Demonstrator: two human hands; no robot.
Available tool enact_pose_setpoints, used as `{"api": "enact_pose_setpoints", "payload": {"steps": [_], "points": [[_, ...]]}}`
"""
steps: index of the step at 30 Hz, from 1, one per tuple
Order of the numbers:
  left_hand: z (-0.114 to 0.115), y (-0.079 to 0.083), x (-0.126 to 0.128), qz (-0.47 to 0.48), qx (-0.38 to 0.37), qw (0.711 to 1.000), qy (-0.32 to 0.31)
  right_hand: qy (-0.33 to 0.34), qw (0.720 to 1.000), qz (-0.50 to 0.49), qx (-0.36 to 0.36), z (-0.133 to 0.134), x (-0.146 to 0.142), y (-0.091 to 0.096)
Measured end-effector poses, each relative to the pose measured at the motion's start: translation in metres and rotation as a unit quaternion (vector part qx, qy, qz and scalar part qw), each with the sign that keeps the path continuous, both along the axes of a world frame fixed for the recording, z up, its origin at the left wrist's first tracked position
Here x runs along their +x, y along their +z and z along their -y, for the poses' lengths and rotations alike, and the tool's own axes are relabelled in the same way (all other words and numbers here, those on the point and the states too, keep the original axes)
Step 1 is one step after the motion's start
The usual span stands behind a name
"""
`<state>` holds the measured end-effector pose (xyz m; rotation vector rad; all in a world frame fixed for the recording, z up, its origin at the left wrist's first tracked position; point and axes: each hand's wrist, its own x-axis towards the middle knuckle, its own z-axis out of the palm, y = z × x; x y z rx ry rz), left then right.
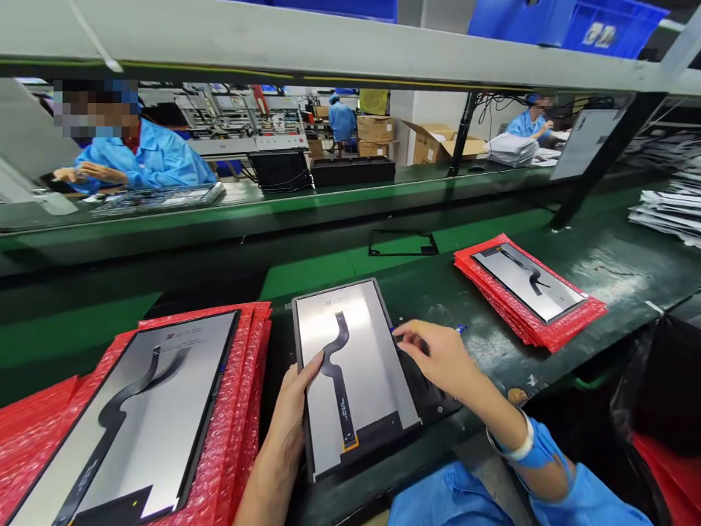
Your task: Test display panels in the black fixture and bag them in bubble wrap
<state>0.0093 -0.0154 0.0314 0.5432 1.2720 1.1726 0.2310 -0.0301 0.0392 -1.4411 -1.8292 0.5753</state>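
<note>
An LCD screen panel (372,351), silver back upward, lies tilted in front of me with a black ribbon cable (340,394) curving down its middle. My left hand (293,402) grips its left edge, thumb on the silver face beside the cable. At the right edge, my right hand (438,358) has thumb and forefinger pinched together; a small blue spot shows at the fingertips, but what they hold is unclear. Beneath the panel a dark flat fixture (432,394) is partly hidden. Another LCD panel (169,394) rests on red bubble-wrap bags (241,409) to the left.
At the right, a smaller-looking panel (529,281) lies on stacked red bags (569,329). A thin black frame (404,253) sits farther back on the green bench (602,256). White sheets (668,212) are piled far right. Across the shelf, co-workers in blue (147,161) sit or stand.
</note>
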Motion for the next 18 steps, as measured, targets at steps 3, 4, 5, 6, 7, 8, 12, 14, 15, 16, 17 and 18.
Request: {"api": "enact_pose_setpoints", "payload": {"steps": [3, 4, 5, 6, 7, 8, 12, 14, 15, 16, 17, 18], "points": [[0.001, -0.001, 0.001, -0.018, 0.011, 1.000, -0.022, -0.037, 0.994, 0.100, -0.014, -0.017, -0.009, -0.001], [0.001, -0.002, 0.001, -0.022, 0.014, 0.999, -0.026, -0.045, 0.991, 0.121, -0.023, -0.019, -0.010, -0.002], [0.001, -0.002, 0.000, -0.025, 0.015, 0.999, -0.030, -0.051, 0.989, 0.137, -0.031, -0.019, -0.011, -0.003], [0.002, -0.003, -0.001, -0.027, 0.014, 0.999, -0.034, -0.054, 0.987, 0.149, -0.039, -0.018, -0.011, -0.004], [0.002, -0.004, -0.002, -0.030, 0.013, 0.999, -0.037, -0.055, 0.985, 0.159, -0.046, -0.017, -0.011, -0.005], [0.002, -0.006, -0.004, -0.033, 0.010, 0.999, -0.042, -0.054, 0.983, 0.167, -0.051, -0.016, -0.011, -0.005], [-0.001, -0.012, -0.010, -0.056, 0.000, 0.997, -0.060, -0.020, 0.981, 0.178, -0.074, -0.017, -0.012, -0.009], [-0.002, -0.013, -0.011, -0.067, -0.002, 0.996, -0.061, -0.005, 0.982, 0.170, -0.085, -0.019, -0.011, -0.010], [-0.003, -0.013, -0.011, -0.070, -0.007, 0.996, -0.062, 0.004, 0.982, 0.165, -0.090, -0.020, -0.008, -0.011], [-0.003, -0.013, -0.010, -0.072, -0.015, 0.996, -0.060, 0.013, 0.983, 0.153, -0.097, -0.021, -0.002, -0.011], [-0.003, -0.013, -0.010, -0.071, -0.025, 0.996, -0.050, 0.014, 0.984, 0.137, -0.109, -0.022, 0.005, -0.012], [-0.004, -0.013, -0.010, -0.070, -0.029, 0.997, -0.033, 0.003, 0.985, 0.122, -0.123, -0.023, 0.016, -0.013]]}}
